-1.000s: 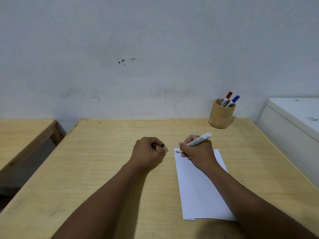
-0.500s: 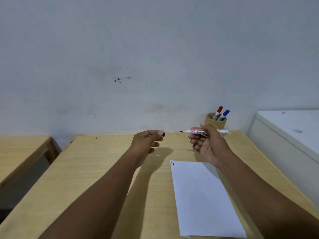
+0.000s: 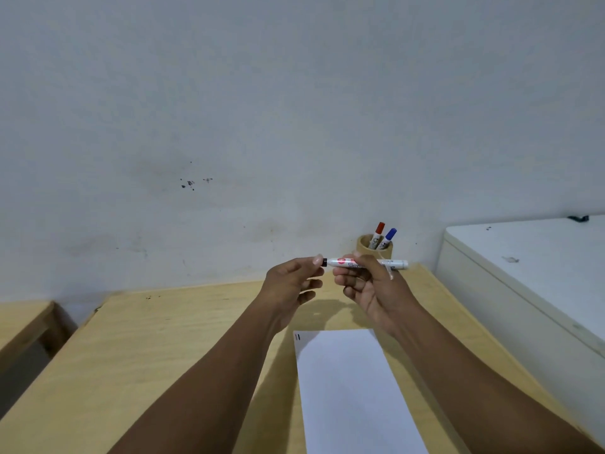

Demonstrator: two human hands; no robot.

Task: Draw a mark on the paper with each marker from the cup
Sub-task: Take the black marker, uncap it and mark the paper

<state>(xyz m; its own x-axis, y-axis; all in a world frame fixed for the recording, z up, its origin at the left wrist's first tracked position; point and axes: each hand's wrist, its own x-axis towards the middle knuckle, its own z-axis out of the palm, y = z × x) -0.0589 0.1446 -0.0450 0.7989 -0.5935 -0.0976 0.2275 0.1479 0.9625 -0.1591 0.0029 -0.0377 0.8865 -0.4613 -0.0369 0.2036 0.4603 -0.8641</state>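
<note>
My right hand [image 3: 370, 290] holds a white marker [image 3: 340, 262] level in the air above the desk, its black end pointing left. My left hand [image 3: 291, 285] pinches that black end, where the cap sits, between thumb and forefinger. Below the hands a white sheet of paper [image 3: 350, 388] lies on the wooden desk [image 3: 157, 348], with short dark marks [image 3: 297, 337] at its top left corner. At the back of the desk against the wall stands a round wooden cup [image 3: 364, 249] holding a red-capped marker [image 3: 378, 231] and a blue-capped marker [image 3: 389, 236].
A white cabinet or appliance top [image 3: 530, 257] stands beside the desk on the right, higher than the desk. A second wooden desk [image 3: 23, 319] is at the left across a gap. The plain wall [image 3: 262, 126] is close behind.
My right hand lifted the marker off the paper and turned it level. My left hand rose and came in until the black cap met the marker's tip. The view tilted upward.
</note>
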